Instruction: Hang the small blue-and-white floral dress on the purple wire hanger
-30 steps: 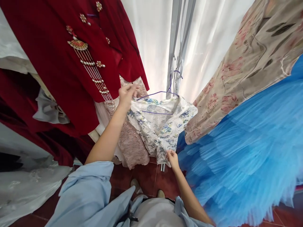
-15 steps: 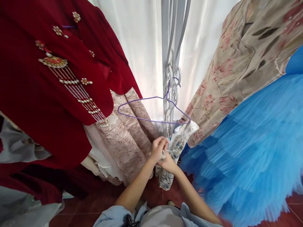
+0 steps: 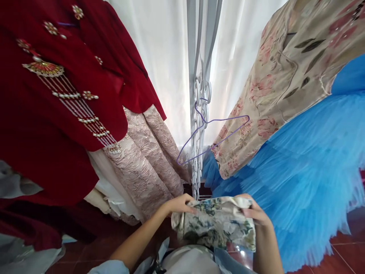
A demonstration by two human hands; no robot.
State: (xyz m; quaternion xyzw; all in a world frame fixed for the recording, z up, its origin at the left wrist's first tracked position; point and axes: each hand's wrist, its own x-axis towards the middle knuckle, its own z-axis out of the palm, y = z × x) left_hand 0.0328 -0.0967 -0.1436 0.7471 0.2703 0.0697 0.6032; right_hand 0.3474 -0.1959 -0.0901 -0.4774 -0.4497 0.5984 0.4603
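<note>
A: Lying low and centre, close to the body: floral garment, bunched into a wide bundle, long axis running side to side between the two hands.

B: And gripping it how?

A: Pinching the near-left edge with the left hand, fingers closed on the cloth, forearm coming up from the lower left. Clutching the right end with the right hand, fingers curled over the top edge (thumb hidden behind the fabric), forearm rising almost straight from below.

B: Sitting nearer to either hand?

A: Neither, really; being held at both ends, spanning the gap, hanging slightly below the knuckles.

B: Anything just beyond?

A: Hanging bare above, tilted, hooked on the white metal rack: purple wire hanger, well apart from the fingers. Flanking it, pink brocade skirt and red velvet robe to the left, blue tulle dress and beige floral gown to the right.
</note>
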